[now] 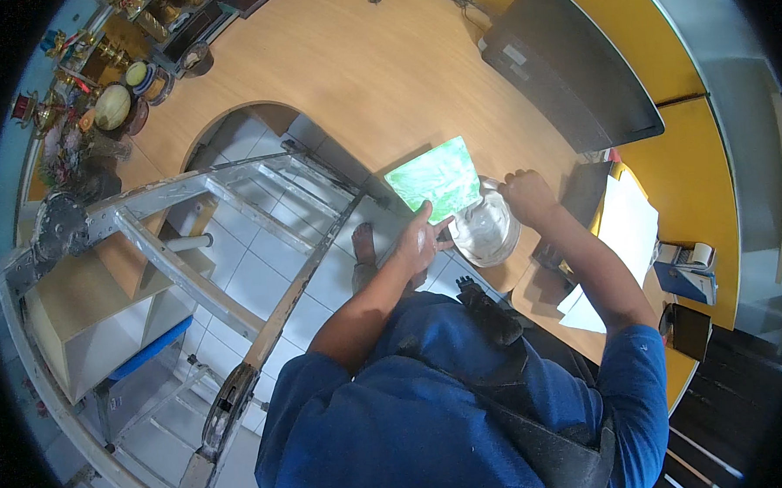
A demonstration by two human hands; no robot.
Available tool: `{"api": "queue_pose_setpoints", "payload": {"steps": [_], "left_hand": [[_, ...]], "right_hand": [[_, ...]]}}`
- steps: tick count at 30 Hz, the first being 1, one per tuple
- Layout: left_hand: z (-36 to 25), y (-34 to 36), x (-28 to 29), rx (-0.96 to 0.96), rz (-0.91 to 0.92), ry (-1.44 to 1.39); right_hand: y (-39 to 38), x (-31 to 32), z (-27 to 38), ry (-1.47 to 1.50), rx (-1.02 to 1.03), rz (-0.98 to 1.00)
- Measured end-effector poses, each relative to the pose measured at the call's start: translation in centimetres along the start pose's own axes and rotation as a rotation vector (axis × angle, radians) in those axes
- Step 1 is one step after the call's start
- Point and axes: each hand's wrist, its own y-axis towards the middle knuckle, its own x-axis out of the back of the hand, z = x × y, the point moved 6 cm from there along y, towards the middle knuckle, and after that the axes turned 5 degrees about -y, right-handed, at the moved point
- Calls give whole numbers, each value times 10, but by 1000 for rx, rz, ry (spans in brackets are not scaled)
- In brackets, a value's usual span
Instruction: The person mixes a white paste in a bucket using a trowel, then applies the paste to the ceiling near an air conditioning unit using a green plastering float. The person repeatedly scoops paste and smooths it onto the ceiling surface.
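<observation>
My left hand [418, 243] grips the lower corner of a square green board [432, 177] smeared with white, with its fingers close to a round bowl [486, 231] of pale paste. The board overlaps the bowl's upper left side. My right hand [525, 194] is closed at the bowl's upper right rim; what it holds there is hidden or too small to make out.
A metal ladder [218, 286] stands left, beside an open cabinet [94, 344]. The wooden desk [330, 55] carries a dark screen-like panel [575, 70], papers [618, 243] and, at upper left, assorted ornaments [110, 108]. A bare foot [363, 241] shows on the tiled floor [269, 258].
</observation>
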Motion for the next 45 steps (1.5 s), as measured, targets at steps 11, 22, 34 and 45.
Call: {"api": "queue_pose_setpoints", "payload": {"steps": [11,22,34,45], "left_hand": [[3,8,7,-38,7,-6],[-1,6,2,-47,12,-16],[-1,6,0,-35,-2,1],[2,7,0,-44,-1,-9]], "right_hand": [[-43,-69,-3,311,-336,481],[-28,-11,0,308,-388,30],[-23,-9,28,195,-48,254],[-46,-38,10,192,-272,450]]}}
